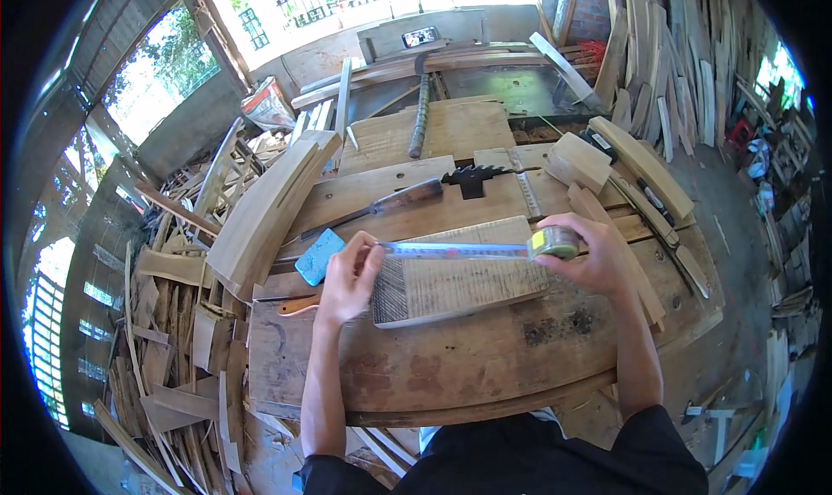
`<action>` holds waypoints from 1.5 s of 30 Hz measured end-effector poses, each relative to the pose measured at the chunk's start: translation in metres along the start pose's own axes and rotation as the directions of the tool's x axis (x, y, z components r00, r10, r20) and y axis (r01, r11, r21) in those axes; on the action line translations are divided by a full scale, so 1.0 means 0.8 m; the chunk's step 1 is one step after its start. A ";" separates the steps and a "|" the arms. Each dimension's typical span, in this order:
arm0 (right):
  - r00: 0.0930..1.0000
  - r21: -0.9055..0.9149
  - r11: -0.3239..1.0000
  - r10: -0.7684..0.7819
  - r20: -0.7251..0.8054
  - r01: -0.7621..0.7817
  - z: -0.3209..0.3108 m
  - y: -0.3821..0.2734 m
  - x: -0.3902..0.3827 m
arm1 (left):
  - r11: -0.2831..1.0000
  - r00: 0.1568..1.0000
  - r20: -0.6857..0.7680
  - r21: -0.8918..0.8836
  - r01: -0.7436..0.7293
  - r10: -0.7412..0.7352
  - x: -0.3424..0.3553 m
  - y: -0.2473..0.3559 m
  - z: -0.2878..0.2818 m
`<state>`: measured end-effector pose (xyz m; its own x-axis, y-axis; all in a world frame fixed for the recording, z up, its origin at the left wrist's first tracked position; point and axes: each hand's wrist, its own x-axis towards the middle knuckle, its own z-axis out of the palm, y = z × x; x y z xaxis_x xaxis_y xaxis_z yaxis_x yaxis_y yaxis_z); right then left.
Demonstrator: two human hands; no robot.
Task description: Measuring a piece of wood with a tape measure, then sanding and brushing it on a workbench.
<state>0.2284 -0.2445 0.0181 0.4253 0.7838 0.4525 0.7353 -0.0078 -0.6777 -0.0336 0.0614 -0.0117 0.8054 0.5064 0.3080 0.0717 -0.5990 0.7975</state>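
Note:
My right hand (586,257) grips a tape measure (552,244) with a yellow patch on its case. Its blade (459,250) is drawn out leftward to my left hand (351,278), whose fingers pinch the end. Beneath the tape lies a rough-sawn board (459,291) with dark hatching on its left part, on the wooden bench (416,365). Left of the board are a light blue block (319,257) and an orange-handled tool (299,305). Behind the board lie a long chisel (407,196) and a dark toothed blade (472,179).
Planks (269,209) line the bench's left side. More timber (641,166) and tools lie at its right. A long bar (419,122) and a propped phone (420,36) are behind. Wood scraps (182,374) pile on the floor at left; boards (667,79) lean at back right.

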 end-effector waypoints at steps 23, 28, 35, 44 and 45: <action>0.980 -0.270 0.960 0.025 -0.197 -0.078 0.015 0.047 0.006 | 0.885 0.968 0.003 0.404 -0.229 0.249 0.000 0.008 0.032; 0.974 -0.291 0.957 -0.065 -0.216 -0.001 0.017 0.045 0.008 | 0.894 0.967 -0.124 0.422 -0.150 0.221 0.004 -0.018 -0.005; 0.937 -0.132 0.928 0.350 -0.010 -0.348 0.014 0.010 0.007 | 0.780 0.980 -0.159 0.596 0.192 -0.120 -0.002 -0.013 -0.027; 0.941 -0.122 0.940 0.328 0.080 -0.318 0.041 0.017 -0.002 | 0.894 0.993 -0.076 0.434 0.112 -0.087 -0.003 -0.005 0.002; 0.948 -0.143 0.940 0.317 0.036 -0.309 0.043 0.016 -0.002 | 0.891 0.992 -0.083 0.437 0.120 -0.093 -0.004 -0.004 0.004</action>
<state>0.2189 -0.2248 -0.0109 0.6173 0.7627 0.1930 0.6354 -0.3387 -0.6939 -0.0344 0.0599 -0.0164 0.7434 0.6099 0.2745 0.4179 -0.7441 0.5212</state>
